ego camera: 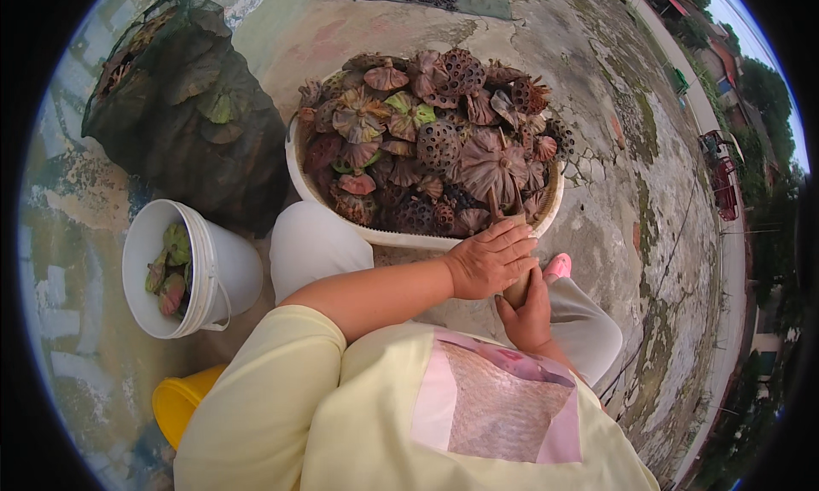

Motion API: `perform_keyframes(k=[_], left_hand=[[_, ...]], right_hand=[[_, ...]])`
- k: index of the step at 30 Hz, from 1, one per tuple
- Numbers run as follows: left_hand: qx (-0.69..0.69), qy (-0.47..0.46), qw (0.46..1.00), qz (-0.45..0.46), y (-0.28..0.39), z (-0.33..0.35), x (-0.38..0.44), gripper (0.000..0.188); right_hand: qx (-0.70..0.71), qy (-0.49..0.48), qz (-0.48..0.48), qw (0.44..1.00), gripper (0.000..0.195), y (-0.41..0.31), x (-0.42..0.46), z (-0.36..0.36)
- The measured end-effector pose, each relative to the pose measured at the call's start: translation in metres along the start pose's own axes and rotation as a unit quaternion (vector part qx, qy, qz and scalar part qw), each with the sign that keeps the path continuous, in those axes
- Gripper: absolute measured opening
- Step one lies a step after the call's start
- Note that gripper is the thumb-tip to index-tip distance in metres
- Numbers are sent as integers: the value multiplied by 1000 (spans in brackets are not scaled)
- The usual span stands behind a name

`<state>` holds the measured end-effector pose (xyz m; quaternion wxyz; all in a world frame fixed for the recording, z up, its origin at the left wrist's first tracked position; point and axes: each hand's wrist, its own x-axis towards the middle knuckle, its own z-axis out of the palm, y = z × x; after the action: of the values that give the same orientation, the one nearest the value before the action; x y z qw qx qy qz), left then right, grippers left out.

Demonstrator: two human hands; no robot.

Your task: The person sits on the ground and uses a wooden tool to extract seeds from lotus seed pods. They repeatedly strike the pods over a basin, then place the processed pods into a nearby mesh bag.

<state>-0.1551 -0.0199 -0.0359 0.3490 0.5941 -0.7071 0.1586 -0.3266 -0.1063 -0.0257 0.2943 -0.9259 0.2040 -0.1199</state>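
An oval white-rimmed basket (409, 238) stands before me, heaped with dried lotus seed pods (439, 147), mostly brown, a few green. At its near right rim, a brown, roughly cylindrical piece (517, 291) is between my hands; its material is unclear. My left hand (492, 258) lies across its upper part, fingers together. Below, my right hand (530, 308) grips its lower part, thumb on the left side. Two narrow stalk-like bits show just beyond the piece's upper end, beside a large wrinkled pod (492, 164). The palms and the middle of the piece are partly hidden.
A white bucket (240, 267) holding several greenish pods is at left, with a yellow container (176, 404) below it. Behind the bucket stands a dark mesh sack (192, 120) of pods. Small dark things lie on a green net (483, 1) at the top. The concrete ground is cracked.
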Motion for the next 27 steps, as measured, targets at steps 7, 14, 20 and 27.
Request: perform_keyframes(k=[7,14,20,27], left_hand=[[-39,-190,969,-152,-10,39,-59,56],[43,-59,997,-6,10,22,-37,55],[-59,-215,972,-74,2,48,-58,60],[-80,-215,968,-97,2,42,-59,55]], right_hand=[[-109,-186,117,969,96,16,-11,24],[-63,-15,-27,998,87,16,-16,19],[-88,-141,121,979,92,30,-20,30],[-49,-136,104,984,93,30,-16,31]])
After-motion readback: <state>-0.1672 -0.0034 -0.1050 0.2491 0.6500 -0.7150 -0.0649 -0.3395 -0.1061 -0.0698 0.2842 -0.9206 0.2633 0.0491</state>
